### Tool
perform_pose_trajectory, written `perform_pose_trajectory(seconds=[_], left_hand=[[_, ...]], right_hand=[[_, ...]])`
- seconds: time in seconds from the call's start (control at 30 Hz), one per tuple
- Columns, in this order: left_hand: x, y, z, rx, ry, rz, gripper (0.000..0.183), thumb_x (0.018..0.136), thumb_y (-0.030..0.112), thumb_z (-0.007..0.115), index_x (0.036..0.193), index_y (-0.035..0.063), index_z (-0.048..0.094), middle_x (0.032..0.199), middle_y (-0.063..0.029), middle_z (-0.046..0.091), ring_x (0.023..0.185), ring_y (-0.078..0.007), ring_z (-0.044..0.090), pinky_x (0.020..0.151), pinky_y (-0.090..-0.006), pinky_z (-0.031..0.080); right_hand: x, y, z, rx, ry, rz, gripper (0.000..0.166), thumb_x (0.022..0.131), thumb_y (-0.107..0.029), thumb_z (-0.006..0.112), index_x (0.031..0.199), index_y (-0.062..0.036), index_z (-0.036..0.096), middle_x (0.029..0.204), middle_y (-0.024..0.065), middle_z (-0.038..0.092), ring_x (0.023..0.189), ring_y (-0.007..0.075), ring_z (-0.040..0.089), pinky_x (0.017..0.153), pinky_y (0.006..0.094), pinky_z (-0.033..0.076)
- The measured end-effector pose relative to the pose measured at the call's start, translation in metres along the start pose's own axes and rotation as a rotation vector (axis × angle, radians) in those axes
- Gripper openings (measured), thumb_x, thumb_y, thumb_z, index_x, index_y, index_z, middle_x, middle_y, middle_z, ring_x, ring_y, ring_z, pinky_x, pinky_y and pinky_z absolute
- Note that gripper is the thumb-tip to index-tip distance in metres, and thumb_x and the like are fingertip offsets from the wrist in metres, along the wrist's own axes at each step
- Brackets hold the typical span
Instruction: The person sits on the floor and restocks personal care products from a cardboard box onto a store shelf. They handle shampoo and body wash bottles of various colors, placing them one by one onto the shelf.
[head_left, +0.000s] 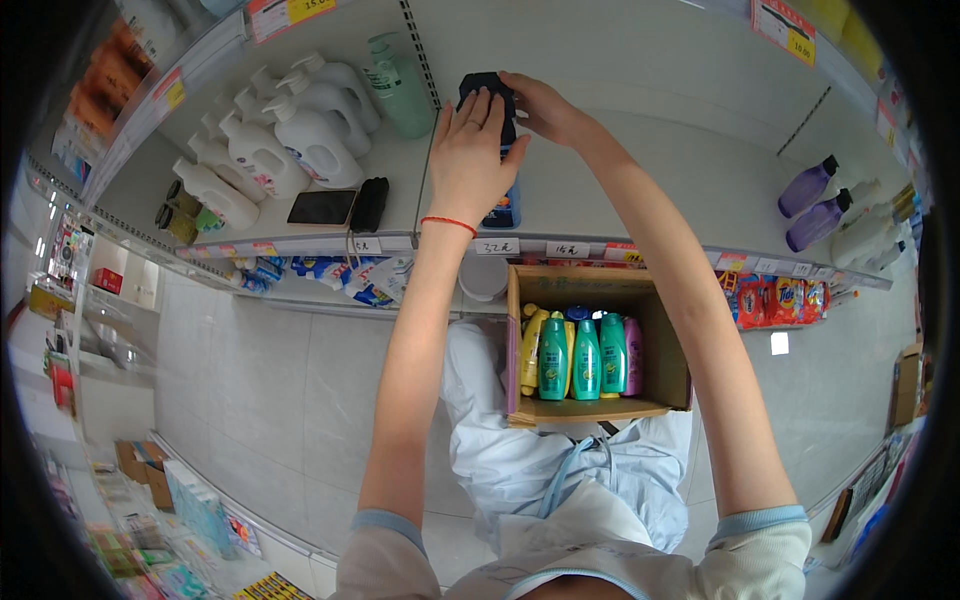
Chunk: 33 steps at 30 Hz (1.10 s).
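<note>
A short row of blue bottles (507, 208) with black caps (480, 79) runs back from the shelf's front edge. Across the tops lies my left hand (477, 150), fingers stretched over the caps and thumb at the right side. It hides much of the row. My right hand (551, 112) grips the rear cap from the right and back. Below the shelf, an open cardboard box (667, 360) sits at my lap. Inside stand green shampoo bottles (586, 360), yellow bottles (532, 349) and a pink-purple bottle (633, 356).
White pump jugs (262, 157) and a green pump bottle (401, 90) stand left on the shelf (600, 180). Near its edge lie a phone (322, 207) and a black case (369, 204). Purple bottles (814, 221) stand right. Detergent packs (780, 300) fill part of the shelf below.
</note>
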<state>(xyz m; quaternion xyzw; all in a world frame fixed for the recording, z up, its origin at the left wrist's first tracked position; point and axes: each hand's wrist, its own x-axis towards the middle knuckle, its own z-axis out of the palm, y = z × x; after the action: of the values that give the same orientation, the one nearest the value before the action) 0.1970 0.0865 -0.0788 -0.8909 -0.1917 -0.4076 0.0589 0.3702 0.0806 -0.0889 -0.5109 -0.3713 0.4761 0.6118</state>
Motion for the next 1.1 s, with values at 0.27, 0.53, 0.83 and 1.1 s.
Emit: perform_pose_trajectory(seconds=[0.27,0.53,0.83,1.1], left_hand=[[0.000,0.009,0.000,0.026,-0.053,-0.047,0.058,0.082,0.044,0.060,0.125,0.0066,0.052,0.132,-0.0125,0.050,0.124,-0.0245,0.045,0.109,-0.0493,0.023],[0.007,0.011,-0.020,-0.114,0.098,-0.219,0.056,0.079,0.043,0.063,0.120,0.0070,0.053,0.125,-0.0112,0.052,0.121,-0.0285,0.046,0.107,-0.0540,0.021],[-0.159,0.091,-0.017,-0.360,0.151,-0.491,0.037,0.078,0.010,0.063,0.112,0.0035,0.052,0.109,-0.0137,0.056,0.104,-0.0308,0.052,0.095,-0.0408,0.036],[-0.244,0.107,0.029,-0.238,-0.480,-0.861,0.054,0.077,0.021,0.063,0.121,-0.0017,0.041,0.099,-0.0203,0.060,0.101,-0.0350,0.053,0.096,-0.0500,0.031]], right_hand=[[-0.052,-0.002,-0.011,-0.050,0.096,-0.139,0.066,0.091,-0.050,0.047,0.137,-0.0064,0.032,0.136,0.0114,0.039,0.131,0.0201,0.031,0.110,0.0350,0.019],[-0.224,0.061,-0.046,-0.171,0.154,-0.047,0.047,0.093,-0.031,0.049,0.131,-0.0030,0.041,0.121,0.0125,0.055,0.115,0.0194,0.051,0.098,0.0349,0.041],[-0.347,0.187,-0.084,-0.244,0.325,0.360,0.042,0.081,-0.011,0.060,0.119,0.0026,0.048,0.110,0.0129,0.058,0.104,0.0213,0.055,0.086,0.0299,0.044],[-0.345,0.264,-0.050,-0.998,0.199,0.554,0.073,0.071,-0.028,0.068,0.126,0.0057,0.035,0.136,0.0310,0.028,0.123,0.0466,0.033,0.103,0.0467,0.032]])
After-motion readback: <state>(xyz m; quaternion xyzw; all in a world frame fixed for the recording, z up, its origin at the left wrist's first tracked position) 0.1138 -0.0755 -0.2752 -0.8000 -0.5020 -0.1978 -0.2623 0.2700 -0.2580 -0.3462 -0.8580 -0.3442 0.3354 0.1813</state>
